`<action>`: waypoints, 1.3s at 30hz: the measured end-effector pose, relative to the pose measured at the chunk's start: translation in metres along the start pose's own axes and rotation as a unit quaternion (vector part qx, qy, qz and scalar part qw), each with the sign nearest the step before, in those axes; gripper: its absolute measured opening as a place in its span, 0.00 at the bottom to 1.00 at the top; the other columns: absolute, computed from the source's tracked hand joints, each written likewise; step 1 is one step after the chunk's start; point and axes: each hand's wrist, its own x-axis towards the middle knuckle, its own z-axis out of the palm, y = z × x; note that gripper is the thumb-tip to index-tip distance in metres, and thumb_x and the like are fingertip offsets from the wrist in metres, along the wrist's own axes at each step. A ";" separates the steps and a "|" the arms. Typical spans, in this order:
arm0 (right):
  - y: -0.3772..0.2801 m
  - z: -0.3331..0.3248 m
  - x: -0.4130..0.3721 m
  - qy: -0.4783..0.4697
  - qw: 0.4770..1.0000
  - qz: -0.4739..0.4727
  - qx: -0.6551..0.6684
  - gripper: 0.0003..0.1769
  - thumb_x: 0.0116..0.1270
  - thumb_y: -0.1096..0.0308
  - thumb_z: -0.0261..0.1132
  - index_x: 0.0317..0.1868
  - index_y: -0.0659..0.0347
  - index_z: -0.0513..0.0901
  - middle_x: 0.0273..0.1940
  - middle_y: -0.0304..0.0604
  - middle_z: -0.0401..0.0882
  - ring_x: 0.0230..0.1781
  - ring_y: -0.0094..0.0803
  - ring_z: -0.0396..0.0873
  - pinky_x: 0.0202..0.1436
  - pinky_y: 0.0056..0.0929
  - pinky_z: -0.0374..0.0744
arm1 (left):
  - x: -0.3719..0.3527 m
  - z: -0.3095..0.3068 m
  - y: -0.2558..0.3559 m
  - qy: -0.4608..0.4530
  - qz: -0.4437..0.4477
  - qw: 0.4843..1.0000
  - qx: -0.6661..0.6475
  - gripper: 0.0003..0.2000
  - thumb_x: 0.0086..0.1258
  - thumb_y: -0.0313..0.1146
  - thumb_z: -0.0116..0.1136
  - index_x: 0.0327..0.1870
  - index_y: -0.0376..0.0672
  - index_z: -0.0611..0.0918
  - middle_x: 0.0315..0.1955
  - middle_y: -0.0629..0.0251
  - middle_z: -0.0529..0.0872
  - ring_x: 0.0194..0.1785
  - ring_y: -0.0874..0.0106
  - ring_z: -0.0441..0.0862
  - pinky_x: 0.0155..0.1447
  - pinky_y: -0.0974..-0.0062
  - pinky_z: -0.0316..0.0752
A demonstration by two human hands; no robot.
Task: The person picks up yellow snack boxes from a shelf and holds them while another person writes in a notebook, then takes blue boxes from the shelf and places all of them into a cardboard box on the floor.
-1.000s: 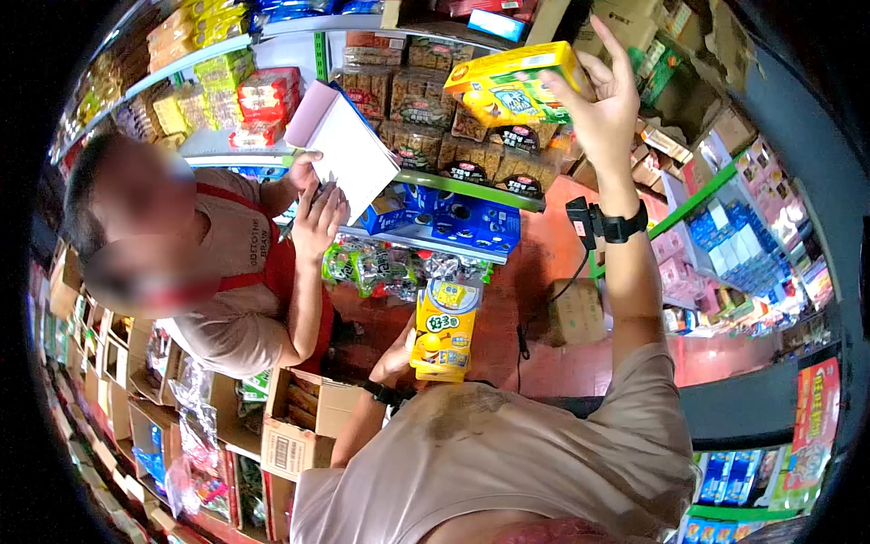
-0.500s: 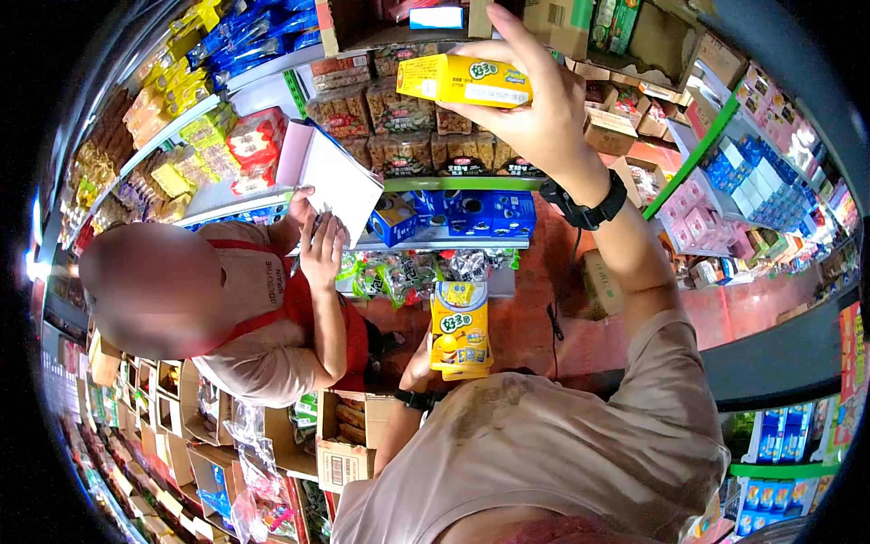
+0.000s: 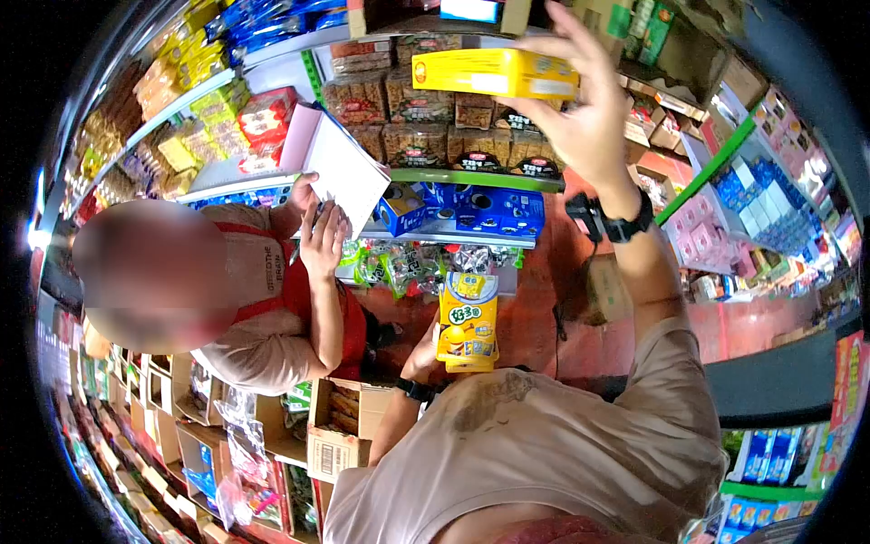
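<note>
My right hand (image 3: 594, 131) is raised in front of the shelves, its thumb and fingers closed around one end of a yellow snack box (image 3: 471, 72). The narrow side of that box faces me, and some of its print is blurred. Lower down, close to my chest, my left hand (image 3: 421, 356) grips a yellow snack carton (image 3: 468, 322) with a cartoon on its front. Another yellow edge shows under this carton, so it may be more than one. The fingers of my left hand are mostly hidden behind it.
At left, a co-worker in a red apron (image 3: 299, 281) holds a pen and an open notepad (image 3: 340, 168). Ahead are shelves with brown snack packs (image 3: 415, 145), blue boxes (image 3: 498, 211) and bagged goods (image 3: 399, 263). Cardboard cartons (image 3: 335, 453) stand at lower left.
The yellow box in my right hand has turned, showing more of its narrow side, and moved slightly right. The view has shifted a little; my left hand keeps its carton.
</note>
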 end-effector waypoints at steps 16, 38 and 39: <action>-0.031 -0.031 -0.100 0.011 0.875 -0.318 -0.365 0.24 0.53 0.54 0.84 0.50 0.13 0.90 0.37 0.24 0.55 0.37 0.23 0.62 0.45 0.27 0.65 | 0.000 -0.028 -0.027 0.057 -0.009 0.998 -0.004 0.35 0.67 0.42 0.75 0.71 0.34 0.73 0.58 0.51 0.86 0.56 0.57 0.88 0.62 0.54 0.85; -0.022 0.004 -0.094 -0.062 0.906 -0.325 -0.264 0.21 0.56 0.57 0.80 0.52 0.28 0.93 0.42 0.19 0.75 0.48 0.20 0.80 0.58 0.33 0.69 | -0.002 0.004 -0.001 0.054 -0.035 0.995 -0.072 0.40 0.71 0.39 0.71 0.80 0.45 0.61 0.68 0.58 0.78 0.66 0.61 0.82 0.68 0.56 0.81; -0.016 0.008 -0.098 -0.090 0.909 -0.322 -0.250 0.21 0.58 0.58 0.79 0.54 0.30 0.92 0.46 0.19 0.79 0.51 0.19 0.81 0.59 0.34 0.69 | 0.000 0.017 0.005 0.033 -0.026 0.996 -0.083 0.39 0.73 0.42 0.70 0.80 0.44 0.62 0.68 0.57 0.79 0.65 0.61 0.83 0.67 0.56 0.82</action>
